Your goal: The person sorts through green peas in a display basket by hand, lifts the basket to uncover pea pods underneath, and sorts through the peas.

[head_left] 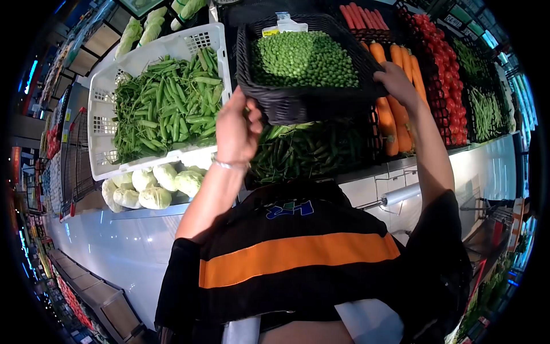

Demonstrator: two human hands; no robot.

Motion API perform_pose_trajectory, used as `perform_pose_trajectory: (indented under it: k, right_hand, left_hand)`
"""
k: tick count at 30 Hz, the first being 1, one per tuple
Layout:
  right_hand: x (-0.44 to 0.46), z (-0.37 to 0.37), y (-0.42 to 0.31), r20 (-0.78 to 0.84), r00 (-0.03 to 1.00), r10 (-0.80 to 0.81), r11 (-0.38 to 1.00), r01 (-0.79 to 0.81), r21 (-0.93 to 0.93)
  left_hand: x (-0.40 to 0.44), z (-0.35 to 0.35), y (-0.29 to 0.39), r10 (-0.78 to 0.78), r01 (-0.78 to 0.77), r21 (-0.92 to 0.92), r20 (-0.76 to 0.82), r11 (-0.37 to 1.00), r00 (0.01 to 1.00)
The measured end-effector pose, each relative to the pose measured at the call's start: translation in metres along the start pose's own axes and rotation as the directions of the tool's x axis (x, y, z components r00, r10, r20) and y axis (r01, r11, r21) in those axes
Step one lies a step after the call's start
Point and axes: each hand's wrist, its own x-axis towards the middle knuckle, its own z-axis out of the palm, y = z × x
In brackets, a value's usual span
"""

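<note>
A black woven basket (312, 106) is held between my two hands above the produce display. Shelled green peas (312, 57) fill it, and a clear bag with a yellow label (285, 25) lies at its back edge. My left hand (236, 127) is closed around the basket's near left corner, its fingertips partly hidden. On the right side, my right hand (396, 85) grips the rim. Just left of my left hand stands a white plastic crate (97, 132) heaped with green pea pods (172, 103). Dark green peppers (303, 152) lie below the basket.
Cabbages (154, 189) sit below the white crate. To the right are orange squashes (387, 126), carrots (362, 17), red tomatoes (444, 74) and green beans (486, 112). A roll of plastic bags (401, 195) is mounted at the counter front. A shopping cart (74, 155) stands left.
</note>
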Motion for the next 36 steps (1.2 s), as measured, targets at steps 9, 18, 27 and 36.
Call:
perform_pose_trajectory:
  k: [9,18,27,36]
  right_hand:
    - [-0.021,0.101,0.065,-0.247,0.968,-0.05,0.998,0.041,-0.04]
    - [0.003,0.092,0.042,-0.113,0.966,0.234,0.785,-0.119,0.608]
    - [0.085,0.109,0.028,-0.359,0.93,0.077,0.883,0.104,0.459]
    - [0.053,0.103,0.024,-0.602,0.652,-0.461,0.887,0.315,-0.338]
  left_hand:
    - [-0.046,-0.069,-0.025,-0.105,0.105,-0.005,-0.035,0.994,0.994]
    - [0.037,-0.044,-0.067,-0.546,0.532,-0.195,-0.025,0.824,0.837]
    - [0.11,-0.021,-0.043,-0.468,0.458,-0.174,-0.019,0.872,0.884]
    - [-0.026,-0.113,-0.077,-0.695,0.713,-0.201,0.162,0.671,0.7]
